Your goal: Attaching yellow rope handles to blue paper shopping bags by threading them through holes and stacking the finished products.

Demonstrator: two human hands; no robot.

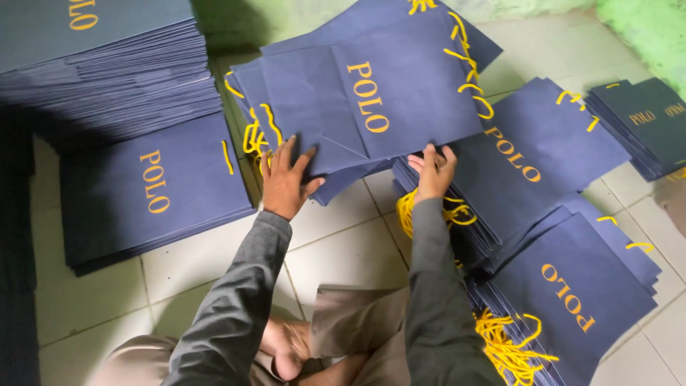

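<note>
Both hands' grip (pixel 286 182) (pixel 432 171) on flat navy bag (pixel 400 93), long axis sideways.

Left bag stack (pixel 107 64) cut by top and left edges; right hand (pixel 433 171) fingertips hidden under held bag (pixel 400 93).

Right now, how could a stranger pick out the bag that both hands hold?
Find the tiled floor ringed by stacks of navy paper bags. The held bag tops the middle pile, gripped by left hand and right hand. Only it is lifted.
</note>
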